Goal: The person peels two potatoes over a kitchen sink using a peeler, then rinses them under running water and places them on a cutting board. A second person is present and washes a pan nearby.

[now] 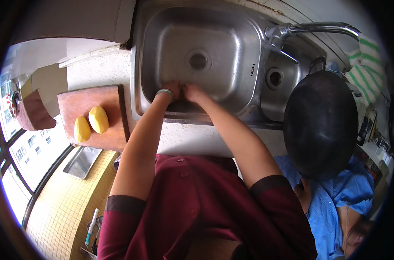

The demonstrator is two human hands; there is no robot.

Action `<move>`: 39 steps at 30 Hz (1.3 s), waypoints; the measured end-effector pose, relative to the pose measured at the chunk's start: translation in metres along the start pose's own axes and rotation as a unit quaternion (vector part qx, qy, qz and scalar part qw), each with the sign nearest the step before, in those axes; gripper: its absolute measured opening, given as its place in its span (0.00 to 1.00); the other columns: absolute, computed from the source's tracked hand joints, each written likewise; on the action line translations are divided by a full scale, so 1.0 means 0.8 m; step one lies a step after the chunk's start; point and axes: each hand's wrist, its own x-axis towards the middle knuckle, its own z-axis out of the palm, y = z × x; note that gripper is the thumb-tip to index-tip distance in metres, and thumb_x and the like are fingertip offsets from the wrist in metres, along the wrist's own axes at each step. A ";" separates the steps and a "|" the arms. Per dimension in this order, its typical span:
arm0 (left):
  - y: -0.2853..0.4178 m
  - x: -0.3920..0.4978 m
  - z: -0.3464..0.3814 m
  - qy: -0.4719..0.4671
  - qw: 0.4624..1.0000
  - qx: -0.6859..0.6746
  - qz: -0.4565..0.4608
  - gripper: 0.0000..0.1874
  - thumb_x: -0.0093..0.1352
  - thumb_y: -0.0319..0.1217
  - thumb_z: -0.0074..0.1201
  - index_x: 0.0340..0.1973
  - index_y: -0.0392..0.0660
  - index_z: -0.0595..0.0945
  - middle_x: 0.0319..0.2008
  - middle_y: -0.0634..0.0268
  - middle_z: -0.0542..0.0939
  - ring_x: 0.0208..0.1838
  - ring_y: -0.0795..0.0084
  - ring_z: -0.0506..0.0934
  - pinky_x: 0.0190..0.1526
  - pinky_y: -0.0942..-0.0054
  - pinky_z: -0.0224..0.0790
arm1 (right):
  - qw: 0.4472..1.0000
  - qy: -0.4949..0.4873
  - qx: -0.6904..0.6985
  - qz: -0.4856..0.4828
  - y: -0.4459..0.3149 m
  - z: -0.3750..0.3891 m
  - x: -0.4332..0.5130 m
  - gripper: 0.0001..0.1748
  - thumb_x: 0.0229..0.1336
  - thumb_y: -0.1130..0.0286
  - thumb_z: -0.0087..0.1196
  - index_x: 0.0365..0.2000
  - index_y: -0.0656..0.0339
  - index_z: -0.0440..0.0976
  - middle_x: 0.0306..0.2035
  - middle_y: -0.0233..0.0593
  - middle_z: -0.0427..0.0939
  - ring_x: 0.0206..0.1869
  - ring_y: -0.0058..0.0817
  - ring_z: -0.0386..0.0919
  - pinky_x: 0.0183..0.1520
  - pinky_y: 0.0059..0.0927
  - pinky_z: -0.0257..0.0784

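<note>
Both of my hands are low inside the large basin of a stainless steel sink [245,97], near its front wall. My left hand [172,89], with a beaded bracelet at the wrist, is just beside my right hand [192,92]. Blur and shadow hide the fingers, and whether they hold anything does not show. To the left, two peeled potatoes, one [98,119] a little larger and the other [82,129] beside it, lie on a wooden cutting board [114,97].
A chrome faucet [317,27] rises at the basin's right corner. A large dark wok [320,126] stands over the small basin's right side, by a person in blue [333,201]. A striped cloth [367,65] hangs at the spout. A metal tray [82,162] lies on yellow tiles.
</note>
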 end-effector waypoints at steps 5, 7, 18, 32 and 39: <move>-0.015 -0.001 -0.027 -0.086 0.993 -0.052 0.062 0.16 0.57 0.35 0.55 0.39 0.41 0.82 0.45 0.50 0.79 0.50 0.51 0.77 0.51 0.63 0.70 | 0.930 -0.015 0.368 0.009 -0.018 0.010 0.014 0.16 0.63 0.55 0.42 0.42 0.53 0.72 0.37 0.35 0.76 0.41 0.27 0.74 0.41 0.34 0.72; -0.017 -0.005 -0.037 -0.096 0.994 -0.057 0.017 0.16 0.57 0.35 0.56 0.38 0.41 0.83 0.43 0.48 0.80 0.49 0.51 0.78 0.50 0.63 0.71 | 0.888 -0.020 0.457 0.038 -0.037 -0.002 -0.009 0.19 0.65 0.54 0.38 0.43 0.55 0.73 0.39 0.37 0.77 0.40 0.29 0.76 0.39 0.36 0.73; 0.061 -0.094 -0.099 0.087 0.977 -0.111 -0.161 0.16 0.64 0.39 0.48 0.37 0.40 0.82 0.41 0.47 0.80 0.47 0.48 0.77 0.50 0.56 0.71 | 0.534 -0.139 0.825 0.123 -0.080 -0.029 -0.007 0.19 0.65 0.49 0.42 0.27 0.50 0.71 0.26 0.31 0.74 0.24 0.24 0.70 0.20 0.30 0.64; 0.081 -0.149 -0.122 0.248 0.939 -0.195 -0.137 0.24 0.67 0.45 0.46 0.45 0.34 0.74 0.41 0.40 0.77 0.49 0.44 0.74 0.52 0.56 0.67 | 0.493 -0.323 0.801 -0.102 -0.070 -0.046 -0.008 0.15 0.63 0.58 0.46 0.39 0.57 0.73 0.39 0.37 0.79 0.40 0.28 0.79 0.44 0.32 0.77; 0.072 -0.215 -0.173 0.386 0.887 -0.254 -0.014 0.09 0.69 0.28 0.44 0.38 0.41 0.80 0.29 0.49 0.80 0.34 0.55 0.81 0.35 0.65 0.74 | 0.479 -0.351 0.802 -0.068 -0.068 -0.060 -0.011 0.18 0.59 0.60 0.52 0.43 0.62 0.71 0.43 0.40 0.77 0.44 0.37 0.77 0.44 0.40 0.76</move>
